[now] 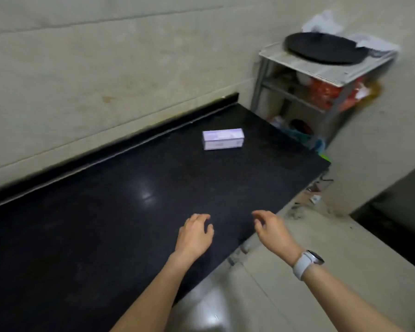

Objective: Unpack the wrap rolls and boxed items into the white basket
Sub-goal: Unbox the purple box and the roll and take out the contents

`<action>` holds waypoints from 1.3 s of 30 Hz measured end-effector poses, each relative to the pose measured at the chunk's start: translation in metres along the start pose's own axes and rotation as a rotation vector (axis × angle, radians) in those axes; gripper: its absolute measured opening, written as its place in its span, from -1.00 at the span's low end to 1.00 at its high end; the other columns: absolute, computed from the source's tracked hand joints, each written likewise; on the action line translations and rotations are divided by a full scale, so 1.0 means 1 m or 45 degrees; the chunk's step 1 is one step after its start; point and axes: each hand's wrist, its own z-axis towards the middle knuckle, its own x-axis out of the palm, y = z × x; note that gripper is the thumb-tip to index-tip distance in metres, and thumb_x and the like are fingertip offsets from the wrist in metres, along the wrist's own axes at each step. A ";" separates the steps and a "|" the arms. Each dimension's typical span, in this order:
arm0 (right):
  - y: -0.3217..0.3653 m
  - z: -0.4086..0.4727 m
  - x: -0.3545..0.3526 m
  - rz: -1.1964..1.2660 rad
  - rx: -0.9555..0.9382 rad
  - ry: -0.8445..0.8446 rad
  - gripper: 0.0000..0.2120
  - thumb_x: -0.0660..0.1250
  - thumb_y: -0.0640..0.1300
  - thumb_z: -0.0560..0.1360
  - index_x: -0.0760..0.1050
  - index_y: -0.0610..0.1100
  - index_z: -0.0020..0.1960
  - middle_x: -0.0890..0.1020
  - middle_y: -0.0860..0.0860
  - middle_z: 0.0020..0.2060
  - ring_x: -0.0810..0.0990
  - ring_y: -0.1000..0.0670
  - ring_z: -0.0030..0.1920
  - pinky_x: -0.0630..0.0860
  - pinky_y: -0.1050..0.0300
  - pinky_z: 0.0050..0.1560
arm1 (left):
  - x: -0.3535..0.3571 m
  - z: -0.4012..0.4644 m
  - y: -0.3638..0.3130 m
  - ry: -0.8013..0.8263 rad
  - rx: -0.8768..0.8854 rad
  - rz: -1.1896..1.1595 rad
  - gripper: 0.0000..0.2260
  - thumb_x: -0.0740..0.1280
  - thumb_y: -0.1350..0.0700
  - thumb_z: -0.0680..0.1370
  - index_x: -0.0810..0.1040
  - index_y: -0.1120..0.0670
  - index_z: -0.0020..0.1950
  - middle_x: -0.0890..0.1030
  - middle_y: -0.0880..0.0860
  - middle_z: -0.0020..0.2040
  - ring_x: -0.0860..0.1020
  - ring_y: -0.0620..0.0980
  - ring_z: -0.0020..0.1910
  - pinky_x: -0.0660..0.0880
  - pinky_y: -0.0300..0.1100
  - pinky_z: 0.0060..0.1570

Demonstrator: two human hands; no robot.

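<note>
A small pale purple box [223,139] lies on its side on the black counter [106,224], near the far right corner by the wall. My left hand [195,233] hovers over the counter's near right part, fingers loosely curled and holding nothing. My right hand [272,230], with a white watch on its wrist, hangs above the counter's right edge, fingers apart and also holding nothing. Both hands are well short of the box. No white basket and no wrap rolls are in view.
A metal rack [297,92] stands past the counter's far right end, with a round black pan [326,47] on top and red packets and clutter on its shelves. A beige tiled wall [106,68] runs behind the counter. Pale floor [297,271] lies to the right.
</note>
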 end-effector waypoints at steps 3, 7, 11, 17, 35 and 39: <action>-0.044 0.004 -0.030 0.034 0.132 -0.055 -0.67 0.15 -0.22 0.53 0.43 -0.20 0.28 0.54 -0.18 0.24 0.49 -0.16 0.24 0.40 0.04 0.24 | 0.024 0.027 -0.049 0.086 0.130 0.062 -0.66 0.15 0.07 0.58 0.37 0.08 0.35 0.42 0.07 0.36 0.38 0.05 0.34 0.32 -0.02 0.35; -0.077 0.030 -0.047 0.052 0.169 -0.082 -0.66 0.13 -0.21 0.52 0.42 -0.16 0.28 0.54 -0.13 0.25 0.49 -0.13 0.24 0.41 0.04 0.25 | 0.042 0.074 -0.084 0.132 0.218 0.146 -0.65 0.15 0.06 0.58 0.35 0.07 0.36 0.40 0.06 0.37 0.37 0.04 0.35 0.32 -0.02 0.35; -0.090 0.085 -0.054 -0.002 0.130 -0.070 -0.66 0.13 -0.18 0.54 0.41 -0.15 0.30 0.53 -0.13 0.25 0.47 -0.12 0.26 0.37 0.05 0.30 | 0.047 0.144 -0.098 0.054 0.222 0.309 -0.60 0.15 0.05 0.58 0.28 0.07 0.41 0.32 0.05 0.41 0.29 0.07 0.38 0.29 0.03 0.35; -0.097 0.213 -0.064 -0.324 -0.028 0.193 -0.47 0.10 -0.01 0.57 0.03 -0.04 0.49 0.13 -0.08 0.50 0.08 -0.15 0.49 0.08 -0.09 0.49 | 0.024 0.273 -0.112 -0.206 0.083 0.485 -0.41 0.24 0.08 0.52 0.06 0.05 0.49 0.07 0.14 0.53 0.02 0.16 0.50 0.12 0.18 0.40; -0.124 0.313 -0.072 -0.555 -0.073 0.626 -0.24 0.21 0.13 0.50 -0.21 0.06 0.50 -0.27 -0.10 0.51 -0.30 -0.22 0.49 -0.15 -0.31 0.45 | 0.007 0.318 -0.131 -0.443 -0.217 -0.243 -0.43 0.48 -0.09 0.30 0.38 0.00 0.22 0.46 0.00 0.09 0.48 0.04 0.10 0.41 -0.02 0.09; -0.110 0.311 -0.082 -0.364 -0.140 0.573 -0.42 0.15 0.03 0.55 0.01 -0.08 0.49 0.03 -0.17 0.51 -0.02 -0.19 0.51 0.02 -0.20 0.47 | 0.025 0.237 -0.140 -0.650 -0.324 -0.548 -0.54 0.52 0.04 0.26 0.40 -0.21 0.04 0.44 -0.14 -0.03 0.48 -0.02 0.06 0.41 -0.13 0.00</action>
